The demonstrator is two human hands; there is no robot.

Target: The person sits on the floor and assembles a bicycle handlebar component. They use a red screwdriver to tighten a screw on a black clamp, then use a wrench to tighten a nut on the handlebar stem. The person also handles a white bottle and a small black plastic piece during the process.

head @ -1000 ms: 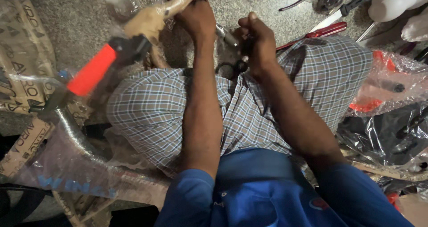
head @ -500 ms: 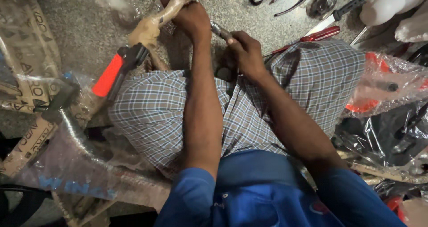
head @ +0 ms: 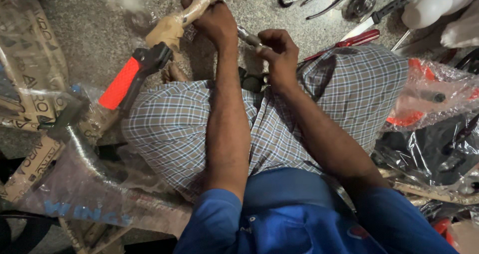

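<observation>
1. A speckled grey stone floor (head: 90, 39) fills the background. The person sits on it in a checked cloth wrap and a blue shirt, with plastic-wrapped parts heaped on both sides.

2. Change: half a second ago the right hand was lower and further right. Now the right hand (head: 277, 52) has moved up to a short metal tool (head: 248, 36) and sits just beside the left hand.

3. The left hand (head: 215, 19) has stayed put, its fingers curled tight round a paper-wrapped bar (head: 187, 14) that runs from the top edge down-left towards the orange grip (head: 119, 83).

4. The right hand's fingers are bunched together, pinching the near end of the metal tool. Its far end points at the wrapped bar, close to the left fist. Whether it touches the bar is hidden by the hand.

5. My reading: the two hands have closed on one spot, so the work on the wrapped bar looks to be at the point where the tool meets it, with the left hand steadying it.

6. Count:
   - Two hands in view, both the person's own.
   - One wrapped bar and one orange grip with a black clamp.
   - One red-handled screwdriver (head: 357, 38) and one black-handled tool (head: 386, 8) on the floor, top right.
   - One pair of pliers (head: 327, 2) at the top edge.
   - One white rounded object (head: 429, 9) in the far corner.
   - Several clear plastic wrappings, too crumpled to count exactly.
</observation>
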